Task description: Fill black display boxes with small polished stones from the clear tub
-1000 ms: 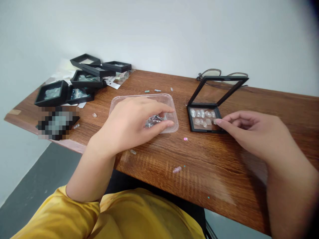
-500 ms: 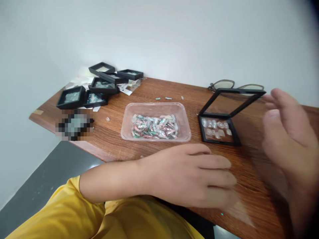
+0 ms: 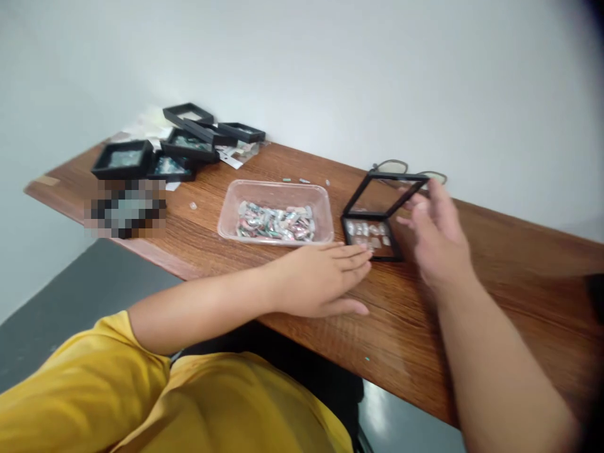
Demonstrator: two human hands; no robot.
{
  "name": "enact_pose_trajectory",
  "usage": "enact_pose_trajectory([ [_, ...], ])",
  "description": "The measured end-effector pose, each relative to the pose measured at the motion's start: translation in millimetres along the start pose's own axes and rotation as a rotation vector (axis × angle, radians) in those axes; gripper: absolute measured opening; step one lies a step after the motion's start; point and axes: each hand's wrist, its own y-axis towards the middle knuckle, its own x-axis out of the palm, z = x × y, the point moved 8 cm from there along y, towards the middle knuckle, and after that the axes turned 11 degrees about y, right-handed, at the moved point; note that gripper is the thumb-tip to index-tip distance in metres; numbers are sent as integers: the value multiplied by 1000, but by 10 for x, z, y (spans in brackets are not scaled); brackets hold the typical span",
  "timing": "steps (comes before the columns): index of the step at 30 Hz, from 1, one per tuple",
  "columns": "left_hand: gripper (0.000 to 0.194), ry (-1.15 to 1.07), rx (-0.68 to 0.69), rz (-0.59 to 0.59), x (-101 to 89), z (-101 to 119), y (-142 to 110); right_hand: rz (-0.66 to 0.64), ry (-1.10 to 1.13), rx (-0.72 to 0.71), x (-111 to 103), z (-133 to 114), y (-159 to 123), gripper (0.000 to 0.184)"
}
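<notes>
Head view, black case [image 3: 370, 217], windowed lid [image 3: 383, 194] raised, pale nails [image 3: 361, 229] inside, left fingers [image 3: 352, 251] apart, right fingers [image 3: 442, 198], grip unclear

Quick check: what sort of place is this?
Probably a small indoor craft workspace: a wooden table against a wall, a tub of what look like nail tips, and an open case holding similar pieces.

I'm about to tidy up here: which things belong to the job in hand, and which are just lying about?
In use, apparently:
Open black case with pale pieces, right hand at its lid, left hand at its near edge
Clear tub of pieces

Lying about, apparently:
Glasses behind the case
Loose bits beyond the tub
Piled black frames, perhaps related
</notes>
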Motion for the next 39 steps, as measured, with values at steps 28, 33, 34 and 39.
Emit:
enact_pose_trajectory([
  [28, 45, -75, 122, 85, -57, -24, -6, -329, 95, 40, -169, -430, -254, 50],
  [33, 36, -123, 265, 299, -281, 87, -82, -438, -43, 59, -11, -375, -338, 58],
  [34, 35, -120, 281, 339, -316, 97, -95, -450, -67, 62, 12, -354, -346, 60],
  [39, 40, -49, 243, 352, -287, 62, -62, -476, -174, 60, 68, -315, -355, 71],
])
